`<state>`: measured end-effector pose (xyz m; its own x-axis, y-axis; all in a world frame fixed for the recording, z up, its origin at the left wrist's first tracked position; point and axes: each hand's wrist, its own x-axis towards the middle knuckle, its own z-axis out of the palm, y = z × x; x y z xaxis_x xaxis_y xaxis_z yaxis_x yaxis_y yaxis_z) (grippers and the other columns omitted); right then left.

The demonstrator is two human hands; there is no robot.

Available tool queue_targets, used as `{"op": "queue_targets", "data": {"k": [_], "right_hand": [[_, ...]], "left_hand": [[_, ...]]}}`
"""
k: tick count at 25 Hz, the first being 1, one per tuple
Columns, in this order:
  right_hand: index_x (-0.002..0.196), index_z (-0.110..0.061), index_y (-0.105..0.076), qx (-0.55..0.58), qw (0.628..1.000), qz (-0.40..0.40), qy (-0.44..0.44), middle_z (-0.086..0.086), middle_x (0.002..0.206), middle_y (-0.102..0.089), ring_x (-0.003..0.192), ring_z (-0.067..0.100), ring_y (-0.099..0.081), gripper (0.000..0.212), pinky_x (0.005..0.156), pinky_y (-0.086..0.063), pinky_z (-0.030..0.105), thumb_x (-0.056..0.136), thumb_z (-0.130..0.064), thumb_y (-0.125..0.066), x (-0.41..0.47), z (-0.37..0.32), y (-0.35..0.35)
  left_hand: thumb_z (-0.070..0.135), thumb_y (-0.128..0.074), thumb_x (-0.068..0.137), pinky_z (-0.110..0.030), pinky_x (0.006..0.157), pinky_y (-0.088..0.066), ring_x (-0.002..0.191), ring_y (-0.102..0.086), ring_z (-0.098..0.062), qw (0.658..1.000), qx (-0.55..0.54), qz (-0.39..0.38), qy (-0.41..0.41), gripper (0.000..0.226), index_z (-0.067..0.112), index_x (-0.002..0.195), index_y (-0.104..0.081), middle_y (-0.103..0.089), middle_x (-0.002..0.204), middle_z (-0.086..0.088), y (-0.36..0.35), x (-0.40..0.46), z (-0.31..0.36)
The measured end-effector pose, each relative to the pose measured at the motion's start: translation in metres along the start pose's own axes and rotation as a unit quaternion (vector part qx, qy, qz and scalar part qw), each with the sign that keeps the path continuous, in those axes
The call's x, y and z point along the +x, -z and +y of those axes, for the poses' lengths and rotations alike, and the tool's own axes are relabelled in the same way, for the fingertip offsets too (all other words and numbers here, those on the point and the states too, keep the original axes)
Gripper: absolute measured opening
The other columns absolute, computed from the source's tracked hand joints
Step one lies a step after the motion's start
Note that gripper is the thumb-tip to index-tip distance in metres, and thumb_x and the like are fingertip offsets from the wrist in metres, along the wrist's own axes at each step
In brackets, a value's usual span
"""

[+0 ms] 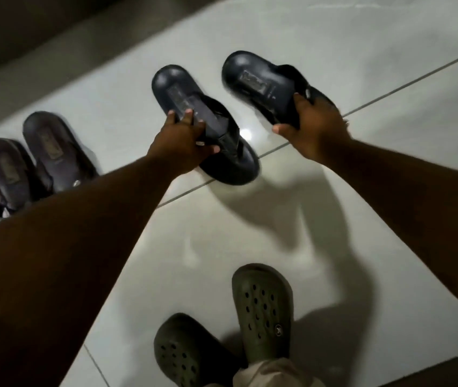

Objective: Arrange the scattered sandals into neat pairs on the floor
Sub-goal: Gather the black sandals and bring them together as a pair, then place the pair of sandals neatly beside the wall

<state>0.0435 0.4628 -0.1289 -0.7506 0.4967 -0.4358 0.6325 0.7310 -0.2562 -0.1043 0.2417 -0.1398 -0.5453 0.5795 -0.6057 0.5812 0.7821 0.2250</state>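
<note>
Two dark navy thong sandals are in my hands over the white tiled floor. My left hand grips the left navy sandal at its strap; its toe end rests on the tile. My right hand holds the right navy sandal by its side, lifted and tilted above the floor. The two sandals point the same way with a gap between them. At the far left, a pair of dark brown sandals lies side by side on the floor, partly hidden by my left forearm.
My own feet wear olive green clogs at the bottom centre. A dark wall base runs along the upper left. Grey grout lines cross the tiles, and shadows of my arms fall on the floor in the middle.
</note>
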Motion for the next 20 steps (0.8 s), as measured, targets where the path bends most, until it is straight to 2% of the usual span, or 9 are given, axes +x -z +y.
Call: {"op": "queue_targets", "data": {"k": [2,6,8,10,13,15,17,18,20], "right_hand": [[0.143,-0.022,-0.034,0.005,0.999,0.038,-0.020,0.018,0.147,-0.041,0.127,0.046,-0.042,0.077,0.105,-0.036,0.054,0.082,-0.064,-0.055,0.006,-0.004,0.001],[0.150,-0.011,-0.021,0.091,0.995,-0.002,-0.043,0.024,0.147,-0.039,0.134,0.042,-0.040,0.082,0.113,-0.035,0.048,0.088,-0.055,-0.053,0.034,-0.024,0.005],[0.149,-0.009,-0.023,0.107,0.994,-0.004,-0.029,0.025,0.146,-0.041,0.134,0.041,-0.041,0.079,0.112,-0.036,0.046,0.090,-0.051,-0.053,0.041,-0.033,0.008],[0.150,-0.011,-0.022,0.138,0.990,-0.025,-0.026,0.025,0.146,-0.042,0.134,0.041,-0.043,0.077,0.110,-0.036,0.044,0.091,-0.051,-0.052,0.041,-0.040,0.013],[0.153,-0.015,-0.018,0.240,0.968,-0.030,-0.069,0.023,0.148,-0.043,0.135,0.039,-0.043,0.077,0.112,-0.034,0.040,0.093,-0.056,-0.044,0.032,-0.044,0.024],[0.153,-0.013,-0.020,0.275,0.958,0.015,-0.074,0.021,0.149,-0.044,0.136,0.036,-0.043,0.073,0.113,-0.033,0.037,0.095,-0.052,-0.044,0.014,-0.053,0.034],[0.152,-0.012,-0.022,0.255,0.964,0.036,-0.071,0.021,0.152,-0.038,0.140,0.035,-0.037,0.075,0.116,-0.030,0.039,0.094,-0.051,-0.048,-0.015,-0.070,0.045],[0.153,-0.013,-0.019,0.239,0.968,0.019,-0.067,0.022,0.155,-0.032,0.142,0.036,-0.033,0.080,0.118,-0.027,0.042,0.091,-0.052,-0.051,-0.027,-0.084,0.047],[0.154,-0.016,-0.012,0.181,0.982,-0.045,0.009,0.022,0.159,-0.022,0.146,0.037,-0.024,0.090,0.119,-0.021,0.045,0.087,-0.055,-0.056,-0.049,-0.136,0.045]], "left_hand": [[0.058,-0.057,0.080,-0.054,0.112,-0.028,0.145,-0.010,-0.048,1.000,0.021,0.000,-0.016,0.070,0.020,0.138,-0.045,-0.022,0.160,-0.015,0.005,0.007,0.000],[0.058,-0.059,0.079,-0.053,0.114,-0.026,0.146,-0.007,-0.047,1.000,0.012,0.015,-0.025,0.069,0.020,0.136,-0.048,-0.020,0.161,-0.014,0.004,0.020,0.007],[0.059,-0.058,0.080,-0.052,0.117,-0.019,0.146,-0.004,-0.048,0.999,0.018,0.002,-0.030,0.075,0.021,0.142,-0.040,-0.016,0.162,-0.016,0.009,0.029,0.019],[0.062,-0.057,0.077,-0.052,0.120,-0.009,0.147,0.003,-0.047,0.998,0.048,-0.027,-0.042,0.089,0.021,0.150,-0.024,-0.007,0.163,-0.018,0.017,0.035,0.034],[0.068,-0.057,0.072,-0.055,0.118,-0.012,0.148,0.007,-0.042,0.998,0.050,-0.029,-0.040,0.104,0.026,0.152,-0.007,0.001,0.164,-0.012,0.040,0.020,0.043],[0.069,-0.056,0.073,-0.057,0.117,-0.015,0.149,0.003,-0.040,1.000,0.010,-0.010,-0.006,0.102,0.025,0.152,-0.008,-0.003,0.164,-0.011,0.059,-0.017,0.025],[0.068,-0.055,0.076,-0.056,0.118,-0.017,0.149,-0.001,-0.041,0.998,0.001,-0.021,0.054,0.099,0.022,0.152,-0.011,-0.006,0.164,-0.012,0.080,-0.071,-0.011],[0.067,-0.055,0.076,-0.056,0.118,-0.018,0.149,-0.004,-0.042,0.996,0.013,-0.030,0.083,0.098,0.021,0.152,-0.013,-0.007,0.163,-0.014,0.086,-0.096,-0.034],[0.063,-0.058,0.076,-0.057,0.117,-0.023,0.147,-0.012,-0.044,0.988,0.040,-0.039,0.142,0.095,0.020,0.151,-0.018,-0.013,0.162,-0.017,0.100,-0.152,-0.089]]}}
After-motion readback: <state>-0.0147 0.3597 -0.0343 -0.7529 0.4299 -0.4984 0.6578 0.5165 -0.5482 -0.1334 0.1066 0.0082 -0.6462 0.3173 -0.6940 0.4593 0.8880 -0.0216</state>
